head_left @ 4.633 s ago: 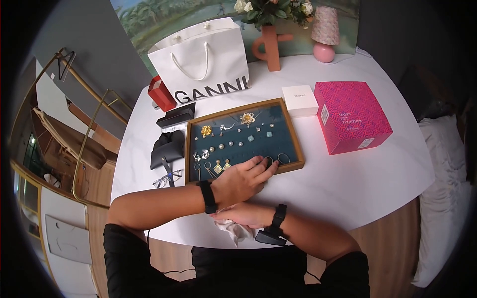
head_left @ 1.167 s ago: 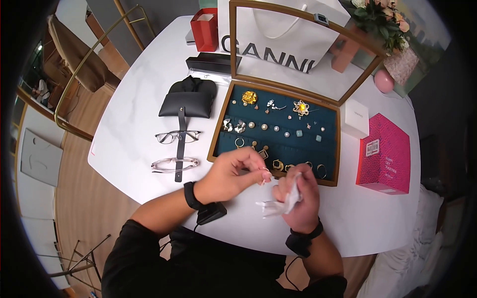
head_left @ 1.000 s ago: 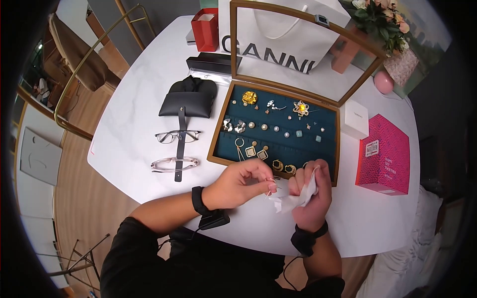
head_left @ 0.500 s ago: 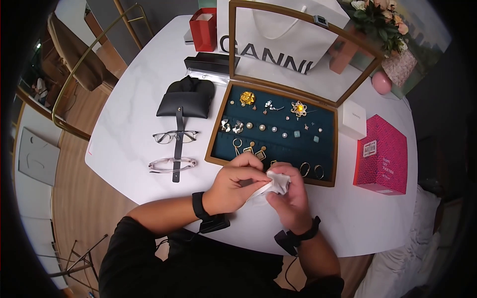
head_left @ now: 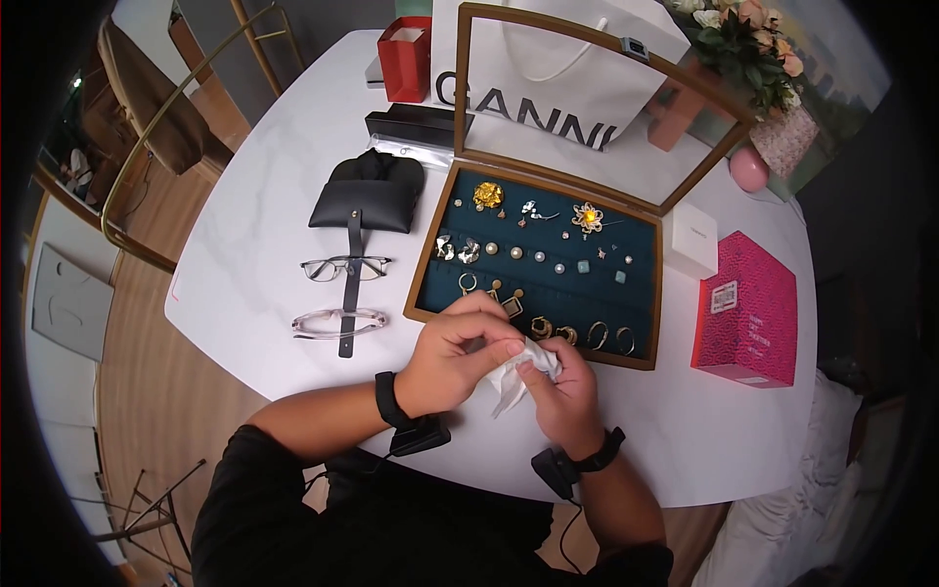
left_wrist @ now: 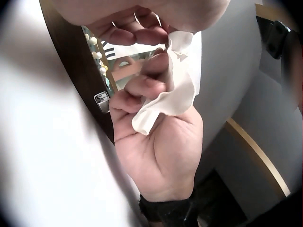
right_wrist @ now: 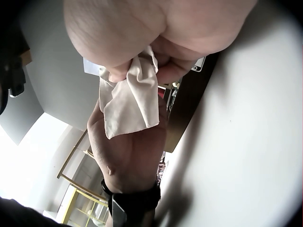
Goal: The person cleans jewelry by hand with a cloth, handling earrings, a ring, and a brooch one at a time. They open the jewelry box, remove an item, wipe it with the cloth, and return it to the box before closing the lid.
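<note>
A white cloth (head_left: pixel 509 388) is bunched between my two hands, in front of a wooden jewelry box (head_left: pixel 558 293) with a teal lining. My right hand (head_left: pixel 571 399) grips the cloth, thumb on top. The left hand (head_left: pixel 442 360) pinches at the cloth's fold; the small earring seen in its fingertips earlier is now hidden there. In the left wrist view the cloth (left_wrist: pixel 177 92) drapes over the right palm. A loose corner of the cloth (right_wrist: pixel 135 106) hangs down in the right wrist view. Hoop earrings (head_left: pixel 598 336), pearl studs (head_left: pixel 515 252) and brooches (head_left: pixel 588 217) sit in rows inside the box.
The glass lid (head_left: pixel 606 127) stands raised against a white paper bag (head_left: pixel 460 59). Two pairs of glasses (head_left: pixel 339 324) and a black pouch (head_left: pixel 362 201) lie left. On the right are a small white box (head_left: pixel 693 240) and a pink box (head_left: pixel 748 313).
The box lid has been raised. A small earring appeared in the left fingertips while the right hand held the cloth apart; the right hand then moved left, bringing the cloth around those fingertips.
</note>
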`<state>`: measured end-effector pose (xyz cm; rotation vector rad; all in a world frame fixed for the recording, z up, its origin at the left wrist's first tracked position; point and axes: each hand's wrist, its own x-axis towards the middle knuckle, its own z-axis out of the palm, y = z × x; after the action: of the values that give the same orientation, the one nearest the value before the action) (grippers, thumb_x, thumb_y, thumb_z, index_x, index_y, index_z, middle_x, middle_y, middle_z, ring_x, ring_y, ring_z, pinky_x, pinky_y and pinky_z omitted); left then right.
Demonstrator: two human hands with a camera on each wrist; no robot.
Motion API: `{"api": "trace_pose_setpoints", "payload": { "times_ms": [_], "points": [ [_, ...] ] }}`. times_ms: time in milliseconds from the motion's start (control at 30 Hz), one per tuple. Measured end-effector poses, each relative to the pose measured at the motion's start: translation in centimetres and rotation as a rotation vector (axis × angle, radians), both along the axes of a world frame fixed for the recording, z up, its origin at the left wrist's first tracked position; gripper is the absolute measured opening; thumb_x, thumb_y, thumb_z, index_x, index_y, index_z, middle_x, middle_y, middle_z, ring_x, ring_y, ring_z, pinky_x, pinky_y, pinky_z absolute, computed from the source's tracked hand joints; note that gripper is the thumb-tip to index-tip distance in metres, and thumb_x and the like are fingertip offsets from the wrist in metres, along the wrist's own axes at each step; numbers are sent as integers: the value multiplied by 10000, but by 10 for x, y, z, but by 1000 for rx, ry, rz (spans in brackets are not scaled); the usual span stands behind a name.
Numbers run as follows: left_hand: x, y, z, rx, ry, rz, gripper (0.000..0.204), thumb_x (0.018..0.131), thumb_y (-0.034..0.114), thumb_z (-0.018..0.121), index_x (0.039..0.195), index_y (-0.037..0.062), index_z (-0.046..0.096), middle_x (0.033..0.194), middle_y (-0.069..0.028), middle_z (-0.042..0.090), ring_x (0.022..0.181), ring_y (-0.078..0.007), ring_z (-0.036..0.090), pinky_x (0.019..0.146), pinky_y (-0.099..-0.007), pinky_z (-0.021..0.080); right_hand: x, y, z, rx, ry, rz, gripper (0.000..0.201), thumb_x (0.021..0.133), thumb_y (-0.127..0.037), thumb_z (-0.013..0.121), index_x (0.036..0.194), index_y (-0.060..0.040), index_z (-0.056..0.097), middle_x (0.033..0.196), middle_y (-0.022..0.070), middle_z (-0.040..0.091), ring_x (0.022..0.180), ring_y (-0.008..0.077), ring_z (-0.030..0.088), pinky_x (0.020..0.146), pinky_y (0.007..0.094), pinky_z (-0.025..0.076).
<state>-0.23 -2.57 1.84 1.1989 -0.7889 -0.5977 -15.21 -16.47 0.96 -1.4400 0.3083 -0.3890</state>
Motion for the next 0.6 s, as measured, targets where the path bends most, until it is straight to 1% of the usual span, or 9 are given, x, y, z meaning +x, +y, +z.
{"api": "trace_pose_setpoints", "payload": {
  "times_ms": [33, 133, 233, 333, 433, 533, 567, 600],
  "points": [
    [1, 0, 0, -8, 29, 1, 57, 995, -14, 793, 1050, -25, 804, 1098, -58, 620, 1003, -148, 621, 883, -273, 487, 0, 0, 1, -16, 4, -1, 181, 1070, -63, 728, 1224, 21, 684, 1066, 31, 732, 961, 63, 644, 853, 251, 536],
    [11, 1, 0, 11, 2, -7, 46, 1027, 11, 767, 1043, -26, 789, 1115, -58, 614, 1013, -140, 626, 884, -269, 502, 0, -2, 2, -54, 14, -7, 162, 1068, -65, 731, 1202, 19, 694, 1044, 27, 734, 940, 60, 642, 833, 254, 536],
    [12, -2, -2, -64, 129, 7, 60, 1052, 32, 740, 1037, -21, 764, 1110, -65, 616, 986, -140, 632, 884, -281, 524, 0, -4, 5, -61, 19, -10, 159, 1069, -67, 733, 1200, 16, 697, 1028, 21, 728, 931, 56, 636, 821, 251, 532],
    [18, -2, 2, -88, 237, -38, 83, 1088, 66, 695, 1061, -7, 725, 1138, -92, 643, 966, -154, 666, 898, -303, 552, 1, -4, 7, -50, 19, -15, 156, 1073, -76, 735, 1195, 15, 698, 1011, 9, 711, 918, 44, 620, 806, 242, 522],
    [19, -7, 2, -168, 297, -23, 106, 1129, 121, 645, 1116, 23, 682, 1131, -114, 684, 965, -174, 702, 904, -322, 568, 2, -4, 6, -33, 13, -26, 157, 1080, -88, 735, 1192, 14, 697, 1001, -4, 694, 904, 32, 604, 789, 230, 509],
    [23, -8, 5, -168, 328, -11, 117, 1161, 162, 600, 1163, 54, 644, 1095, -108, 718, 970, -186, 726, 907, -327, 573, 3, -5, 2, 19, 4, -71, 173, 1083, -95, 739, 1210, 12, 690, 1009, -12, 685, 894, 29, 597, 783, 222, 502],
    [23, -7, 3, -155, 360, -9, 125, 1176, 180, 578, 1168, 67, 630, 997, -70, 711, 894, -174, 706, 867, -326, 573, 4, -5, -3, 56, 5, -96, 183, 1082, -96, 741, 1220, 11, 687, 1013, -14, 684, 891, 29, 597, 785, 220, 502],
    [24, -7, 1, -135, 377, -46, 121, 1173, 175, 586, 1170, 64, 634, 989, -61, 707, 870, -161, 693, 845, -315, 567, 4, -6, -5, 94, 6, -120, 192, 1082, -97, 743, 1230, 10, 684, 1018, -16, 683, 887, 30, 596, 786, 218, 502]
  ]
}}
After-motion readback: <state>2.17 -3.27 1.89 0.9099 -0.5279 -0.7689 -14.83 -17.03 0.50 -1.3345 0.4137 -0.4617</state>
